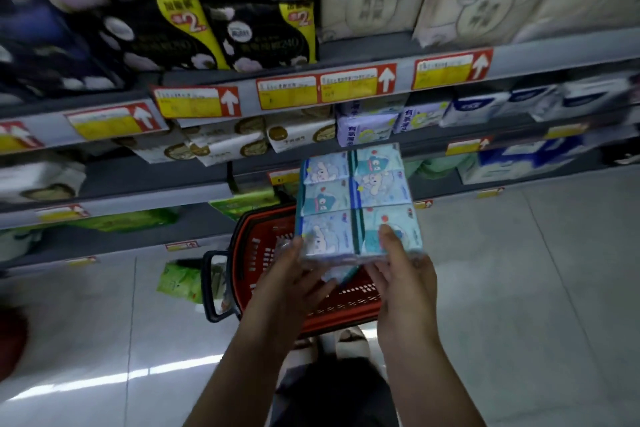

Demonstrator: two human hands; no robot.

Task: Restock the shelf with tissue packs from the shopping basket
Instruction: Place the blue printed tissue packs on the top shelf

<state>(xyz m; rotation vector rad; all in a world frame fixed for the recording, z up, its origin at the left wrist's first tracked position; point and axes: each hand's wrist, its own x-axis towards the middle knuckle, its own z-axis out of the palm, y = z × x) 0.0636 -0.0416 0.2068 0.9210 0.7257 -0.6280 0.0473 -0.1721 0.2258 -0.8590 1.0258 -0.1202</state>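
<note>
I see both hands, left hand [294,274] and right hand [403,265], grip 1 tissue pack [356,204] above the red basket [263,253], shelf [207,191] at 12 o'clock

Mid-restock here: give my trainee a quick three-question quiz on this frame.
1. True or false: both hands hold the blue tissue pack.
2. Where is the red basket? A) on a shelf B) on the floor under the pack C) hanging from an arm
3. Fill in: the right hand's thumb lies on the pack's ____ face.

Key: 1 true, the left hand supports its near edge from below. 2 B. 3 front.
</note>
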